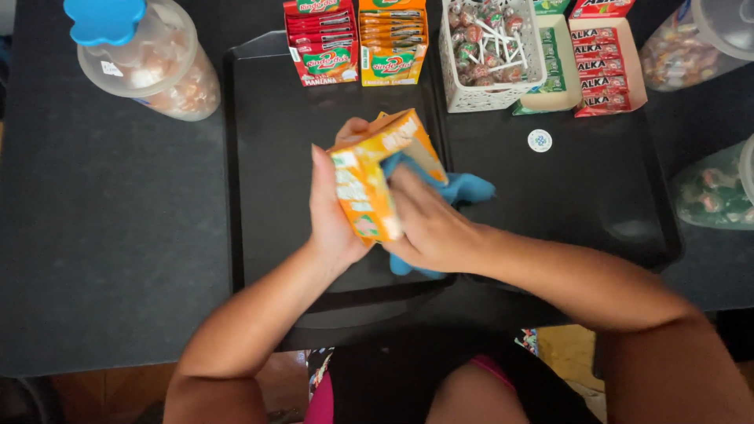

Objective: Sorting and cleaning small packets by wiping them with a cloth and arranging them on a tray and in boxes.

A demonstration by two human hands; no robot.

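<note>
Cardboard fills your grip: your left hand (331, 212) clamps an orange box (375, 174) from its left side, thumb up along the edge, holding it tilted above the black tray (259, 196). Your right hand (428, 224) presses a blue cloth (463, 188) flat against the box's right face, so both hands sit close together with the box between them, and a soft fold of cloth sticks out to the right. The box is glossy, rectangular, orange with yellow panels and a small green patch low down. At the tray's far edge stand two open display cartons side by side: a red carton (323, 39) stacked with red packs on the left, an orange carton (393, 39) stacked with orange packs on the right. Just right of them a white lattice basket (463, 94) holds wrapped lollipops with white sticks, too many to count. Farther right a pale pink tray (609, 67) carries four red bars in a column, with a green pack (554, 74) beside it. One small round white token (539, 140) lies on the black surface below. Three clear plastic jars of sweets stand around: one with a blue lid (149, 59) at far left and two at the right edge (695, 39) (719, 188).
</note>
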